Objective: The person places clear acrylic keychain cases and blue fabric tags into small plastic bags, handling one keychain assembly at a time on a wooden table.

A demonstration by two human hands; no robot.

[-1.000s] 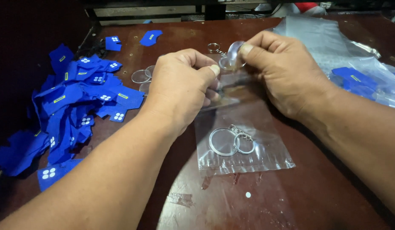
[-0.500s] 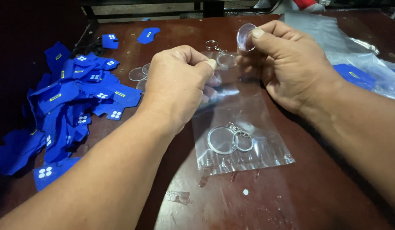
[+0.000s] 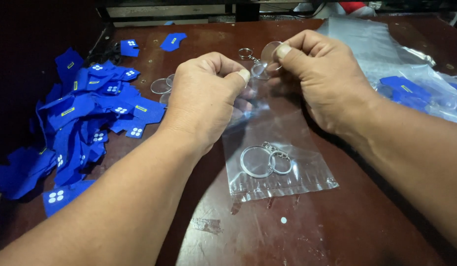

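Pinching a clear round disc between thumb and forefinger, the right hand sits in the upper middle of the frame, fingers closed on the disc's edge. A short chain runs left from that disc to a small metal key ring, which hangs just above the brown table. The left hand is right beside it, centre frame, fingers curled together and gripping the mouth of a clear plastic bag. The thumb tip nearly meets the disc; whether they touch, I cannot tell.

The bag stretches down from the left hand toward the lower middle of the frame, lying flat on the table. Inside it, near the bottom, sits another clear disc with its ring, side by side and touching.

Over on the left of the frame there's a big heap of blue fabric pieces, many with small white dots, spilling toward the lower left corner. Between that heap and the left hand, a few loose clear discs lie on the table, partly hidden behind the knuckles. Upper right, a larger crumpled plastic sheet covers more blue pieces.
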